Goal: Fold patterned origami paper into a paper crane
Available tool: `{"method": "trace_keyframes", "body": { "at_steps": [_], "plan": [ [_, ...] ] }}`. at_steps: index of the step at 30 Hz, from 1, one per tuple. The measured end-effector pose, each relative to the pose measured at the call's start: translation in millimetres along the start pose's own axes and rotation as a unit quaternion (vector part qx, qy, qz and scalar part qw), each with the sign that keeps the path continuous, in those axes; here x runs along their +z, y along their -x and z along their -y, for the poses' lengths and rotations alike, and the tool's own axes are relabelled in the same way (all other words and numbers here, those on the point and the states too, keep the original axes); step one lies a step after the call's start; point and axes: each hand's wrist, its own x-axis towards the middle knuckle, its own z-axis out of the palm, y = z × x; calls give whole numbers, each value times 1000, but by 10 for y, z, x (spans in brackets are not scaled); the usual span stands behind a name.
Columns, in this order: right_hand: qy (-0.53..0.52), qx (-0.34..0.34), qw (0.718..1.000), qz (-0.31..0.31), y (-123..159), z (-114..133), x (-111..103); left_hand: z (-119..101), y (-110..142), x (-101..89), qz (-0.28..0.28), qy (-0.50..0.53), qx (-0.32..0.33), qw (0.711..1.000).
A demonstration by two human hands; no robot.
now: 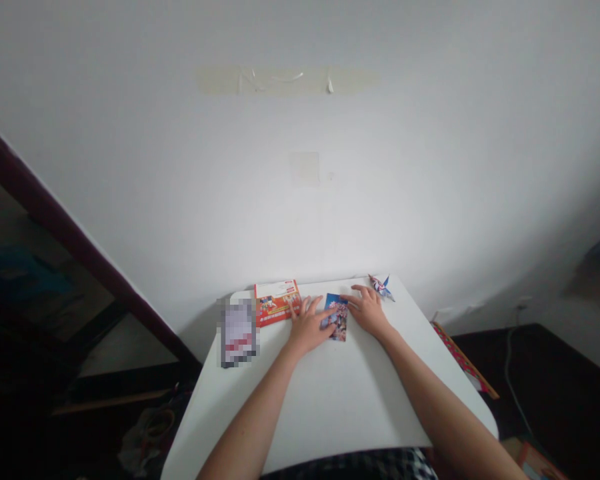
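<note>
A small blue and pink printed paper (338, 319) lies flat on the white table (330, 400). My left hand (310, 327) rests over its left side with fingers spread, the thumb and another finger lying on the paper. My right hand (369, 310) is at its upper right edge, fingers apart, with a fingertip at the paper's top corner. Just beyond my right hand sits a folded paper crane (381, 287). Beside my left fingertips is a red and white printed packet (276, 303).
A blurred-out rectangular device, perhaps a phone (239, 332), lies at the table's left edge. The white wall (310, 220) stands right behind the table. A dark red frame (95, 253) slants on the left. A cable (509, 360) hangs down on the right.
</note>
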Motion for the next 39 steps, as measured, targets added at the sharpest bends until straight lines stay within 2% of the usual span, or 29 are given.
{"method": "trace_keyframes", "body": {
  "at_steps": [11, 21, 26, 35, 39],
  "plan": [
    [-80, -67, 994, -6, -26, -190, 26, 83, -60, 46, -90, 2, -50, 995],
    [-161, -134, 977, -27, -64, -309, 60, 55, -45, -2, -45, 20, -37, 998],
    [-159, -138, 977, -2, -73, -313, -11, 46, -61, -28, -27, 38, -20, 999],
    [-133, -124, 983, 7, -50, -291, -42, 95, -70, -10, -45, 42, 9, 998],
    [-124, -119, 984, 40, -17, -244, -86, 106, -60, 5, -33, 50, 14, 998]
  ]
}}
